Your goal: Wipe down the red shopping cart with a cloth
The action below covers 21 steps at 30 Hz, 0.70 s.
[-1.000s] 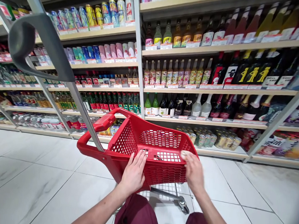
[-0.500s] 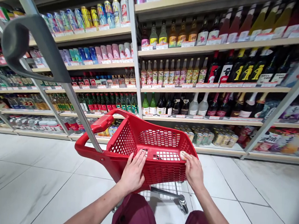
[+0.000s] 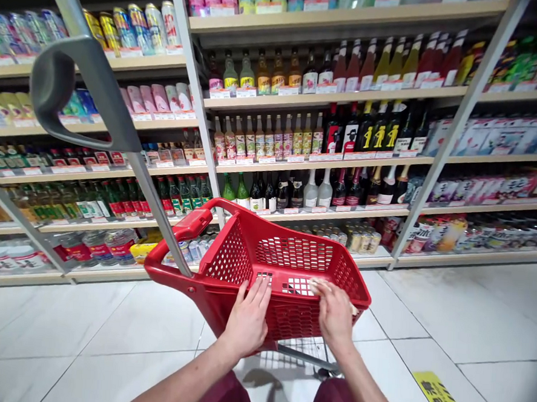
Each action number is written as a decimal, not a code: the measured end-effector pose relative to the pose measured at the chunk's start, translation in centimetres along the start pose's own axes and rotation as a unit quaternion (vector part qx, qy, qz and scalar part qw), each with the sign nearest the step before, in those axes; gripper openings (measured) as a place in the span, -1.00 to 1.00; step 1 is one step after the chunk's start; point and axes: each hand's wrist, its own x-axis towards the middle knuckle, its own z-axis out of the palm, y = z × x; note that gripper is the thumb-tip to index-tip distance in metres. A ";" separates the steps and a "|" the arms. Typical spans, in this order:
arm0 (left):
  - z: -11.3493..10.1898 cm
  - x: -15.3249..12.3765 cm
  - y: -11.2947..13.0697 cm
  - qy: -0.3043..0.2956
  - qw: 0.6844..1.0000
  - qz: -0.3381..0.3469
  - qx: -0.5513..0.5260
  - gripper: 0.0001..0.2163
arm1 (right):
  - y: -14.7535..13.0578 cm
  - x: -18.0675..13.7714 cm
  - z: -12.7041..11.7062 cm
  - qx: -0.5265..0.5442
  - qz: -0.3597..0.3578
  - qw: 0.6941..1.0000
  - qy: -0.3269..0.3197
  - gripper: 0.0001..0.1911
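Note:
A red plastic shopping cart (image 3: 284,314) with perforated walls stands in front of me. My left hand (image 3: 249,315) rests on its near rim, fingers stretched out over the edge and nothing gripped in them. Farther right along the same rim, my right hand (image 3: 335,314) is closed on a whitish cloth (image 3: 318,285), pressing it against the rim. A bit of the cloth also shows at the hand's right side. Part of the cloth is hidden under the fingers.
A metal pole with a grey loop grip (image 3: 90,93) rises from the cart's left end. Behind the cart stand shelves (image 3: 322,216) of bottles and cans. White tiles (image 3: 426,307) cover the floor, with a yellow floor sticker (image 3: 442,399) at lower right.
My right hand has slid left along the rim with the cloth, closer to my left hand. The left hand keeps its place on the cart. The view has turned to the right.

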 end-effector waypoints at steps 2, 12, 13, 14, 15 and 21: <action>-0.1 1.3 1.4 -0.005 1.000 0.008 0.005 -0.41 | -2.1 0.3 0.7 0.009 -0.025 1.000 -0.005 -0.67; -0.7 1.9 -0.7 0.061 0.997 -0.011 0.050 -0.38 | 3.1 -0.5 -2.3 -0.071 0.023 0.995 0.069 -0.65; -0.7 2.0 -0.8 0.065 0.997 -0.009 0.048 -0.37 | 2.2 -0.1 -2.0 -0.062 0.025 0.995 0.071 -0.64; -0.6 2.2 -0.7 0.065 0.997 -0.003 0.043 -0.37 | 1.0 0.3 -1.5 -0.046 0.012 0.997 0.062 -0.63; -0.6 2.5 -0.6 0.064 0.997 0.005 0.037 -0.37 | -0.4 0.7 -0.9 -0.027 -0.010 0.999 0.041 -0.62; -0.8 4.7 1.0 0.048 0.997 0.058 0.013 -0.34 | 0.4 1.3 -2.0 -0.014 -0.021 0.999 -0.029 -0.61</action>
